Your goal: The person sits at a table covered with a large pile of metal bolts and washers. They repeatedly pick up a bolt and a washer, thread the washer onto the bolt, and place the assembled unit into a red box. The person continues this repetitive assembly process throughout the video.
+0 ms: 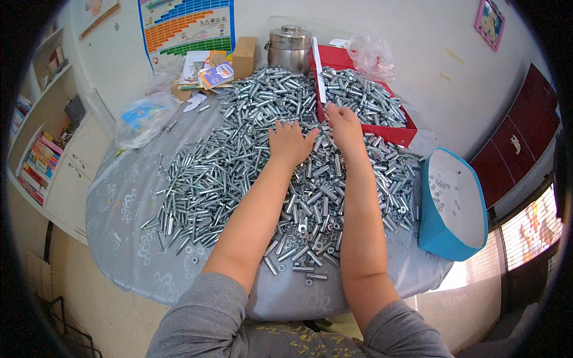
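Observation:
A wide heap of silvery metal tubes, bolts and nuts (203, 179) covers the middle of the table. My left hand (289, 145) lies on the heap with its fingers spread, palm down, holding nothing that I can see. To its right, my right hand (346, 124) is closed at the near left corner of a red box (391, 133). Its fingers are curled together, and whatever they hold is hidden or too small to make out. More metal tubes (361, 98) fill the red box, whose left wall carries a white strip (319, 70).
A blue box (449, 209) with small rings inside stands at the table's right edge. Behind the heap are a steel pot (289, 48) and a cardboard box (245, 56). A plastic bag (145, 119) lies at the left, on the grey tablecloth (128, 238).

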